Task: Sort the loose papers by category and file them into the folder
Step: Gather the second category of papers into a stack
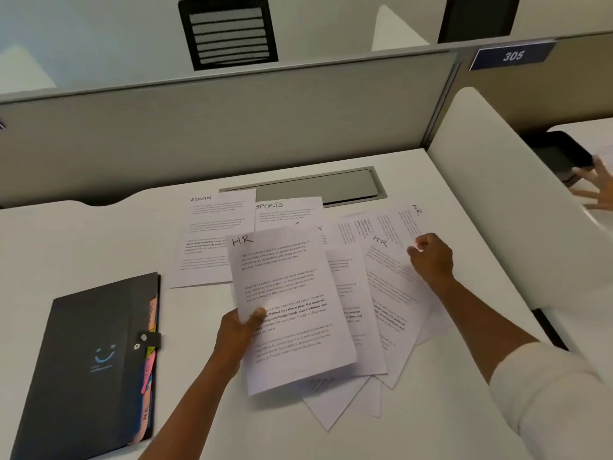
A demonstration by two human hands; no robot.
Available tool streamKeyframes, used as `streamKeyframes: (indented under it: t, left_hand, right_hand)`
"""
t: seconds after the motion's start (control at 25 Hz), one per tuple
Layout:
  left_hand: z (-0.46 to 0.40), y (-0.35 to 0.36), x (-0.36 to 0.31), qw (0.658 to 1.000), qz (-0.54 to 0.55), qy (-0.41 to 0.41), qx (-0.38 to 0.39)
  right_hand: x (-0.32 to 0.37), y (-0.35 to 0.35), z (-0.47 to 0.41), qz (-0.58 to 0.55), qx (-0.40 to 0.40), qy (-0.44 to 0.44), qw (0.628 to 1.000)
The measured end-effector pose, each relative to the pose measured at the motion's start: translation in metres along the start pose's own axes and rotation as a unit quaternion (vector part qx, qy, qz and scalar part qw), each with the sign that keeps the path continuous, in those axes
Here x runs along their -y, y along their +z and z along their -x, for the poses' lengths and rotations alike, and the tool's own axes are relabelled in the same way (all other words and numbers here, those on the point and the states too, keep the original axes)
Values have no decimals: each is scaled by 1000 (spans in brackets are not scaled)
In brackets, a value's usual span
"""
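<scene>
My left hand (240,330) grips the left edge of a sheet headed HR (292,293), lifted a little above the pile. My right hand (431,257) has its fingers curled at the top edge of another HR sheet (394,287) lying on the right of the heap. A third HR page (391,224) lies turned sideways behind it. A sheet headed ADMIN (212,234) and one headed SPORTS (288,210) lie flat farther back. The black folder (96,363) with coloured tabs along its right edge lies closed at the front left.
The white desk (99,240) ends at a grey partition (232,121) behind and a white side divider (497,194) on the right. A grey cable hatch (331,187) sits behind the papers. Another person's hand (597,187) and a black tray (560,154) show beyond the divider.
</scene>
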State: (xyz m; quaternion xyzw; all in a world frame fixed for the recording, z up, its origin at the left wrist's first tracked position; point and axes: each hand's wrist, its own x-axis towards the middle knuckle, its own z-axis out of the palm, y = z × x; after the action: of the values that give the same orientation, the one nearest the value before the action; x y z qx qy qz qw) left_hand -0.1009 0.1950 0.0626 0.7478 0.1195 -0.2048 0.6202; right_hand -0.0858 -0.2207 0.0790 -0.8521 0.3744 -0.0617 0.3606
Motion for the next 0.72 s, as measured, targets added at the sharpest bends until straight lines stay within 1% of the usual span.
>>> streamKeyframes:
  t: [0.08, 0.16, 0.24, 0.32, 0.4, 0.56, 0.64, 0.72]
  left_hand:
    - [-2, 8, 4, 1000, 1, -10, -5]
    - [-4, 16, 7, 1000, 4, -17, -11]
    - [-6, 23, 9, 1000, 7, -24, -19]
    - [-7, 27, 12, 999, 10, -27, -25]
    - [-7, 30, 12, 999, 10, -29, -34]
    - [-2, 37, 7, 999, 11, -27, -42]
    - [3, 38, 6, 999, 12, -16, -37]
    - [7, 38, 4, 999, 10, -12, -39]
  right_hand:
    - [-14, -8, -33, 90, -5, 42, 995]
    - [-22, -13, -53, 154, 11, 103, 983]
    - [-25, -14, -63, 197, 31, 144, 969]
    - [-28, -10, -67, 226, 37, 153, 961]
    - [-29, -7, -71, 230, 34, 150, 961]
    - [-27, -7, -71, 187, 41, 147, 970]
    - [-29, -5, -62, 204, 10, 95, 974]
    - [-34, 0, -48, 238, -23, 3, 971]
